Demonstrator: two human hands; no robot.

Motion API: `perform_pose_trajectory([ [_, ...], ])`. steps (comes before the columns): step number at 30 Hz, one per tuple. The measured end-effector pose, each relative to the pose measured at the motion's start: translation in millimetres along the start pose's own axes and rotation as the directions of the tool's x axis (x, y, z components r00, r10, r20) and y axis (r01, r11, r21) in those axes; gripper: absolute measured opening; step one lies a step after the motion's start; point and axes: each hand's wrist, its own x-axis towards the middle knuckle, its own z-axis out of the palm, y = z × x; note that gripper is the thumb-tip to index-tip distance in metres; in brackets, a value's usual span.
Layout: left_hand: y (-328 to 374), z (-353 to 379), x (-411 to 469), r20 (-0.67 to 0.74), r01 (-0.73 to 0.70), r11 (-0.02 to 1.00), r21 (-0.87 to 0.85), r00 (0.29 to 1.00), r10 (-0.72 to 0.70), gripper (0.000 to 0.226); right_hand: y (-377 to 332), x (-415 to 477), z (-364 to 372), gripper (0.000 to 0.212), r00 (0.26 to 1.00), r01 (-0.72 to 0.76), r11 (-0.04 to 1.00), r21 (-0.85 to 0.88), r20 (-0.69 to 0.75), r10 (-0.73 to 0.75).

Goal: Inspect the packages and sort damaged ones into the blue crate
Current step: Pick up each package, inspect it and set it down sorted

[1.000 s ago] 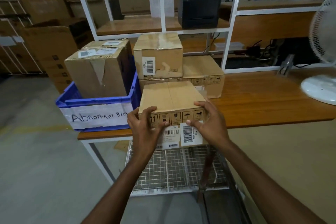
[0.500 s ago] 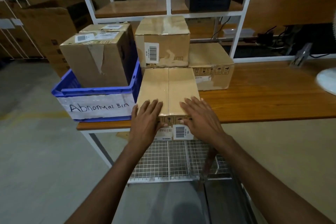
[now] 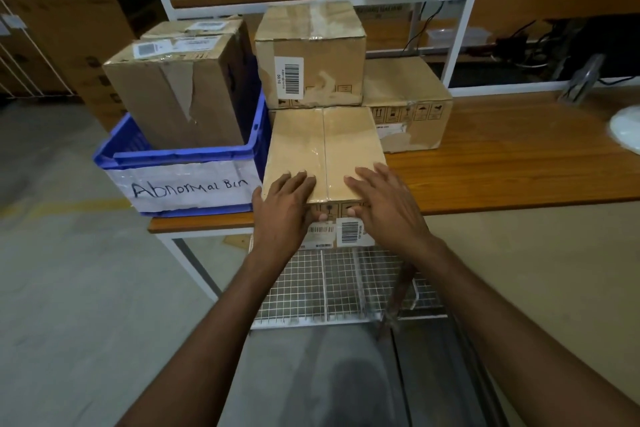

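At the near edge of the worktop, the front package lies as it did 0.5 s ago, just beside the blue crate. The left hand and right hand stay flat on its lid, each grip spread with thumbs on the labelled front face; 1 s ago the fingers curled over that edge. A torn package stands in the crate. A stacked package blocks the rear, with a side package beside it.

The blue crate's white label reads "Abnormal Bin" in handwriting.
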Motion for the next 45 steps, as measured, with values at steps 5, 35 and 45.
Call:
perform_pose_trajectory([
  [5, -6.3, 23.0, -38.4, -0.161, 0.159, 0.896, -0.414, 0.956, -0.244, 0.091, -6.5, -31.7, 17.4, 0.082, 0.950, -0.260, 0.931, 0.257, -0.107, 0.294],
  [35, 4.6, -137.8, 12.0, 0.225, -0.072, 0.988, -0.136, 0.969, 0.101, 0.138, -33.1, 4.9, -142.4, 0.134, 0.956, -0.067, 0.986, 0.150, 0.293, 0.021],
  [45, 23.1, -110.7, 9.9, -0.097, -0.198, 0.969, 0.146, 0.972, 0.213, 0.087, -63.0, 5.6, -100.1, 0.091, 0.989, 0.078, 0.964, -0.254, -0.100, -0.106],
])
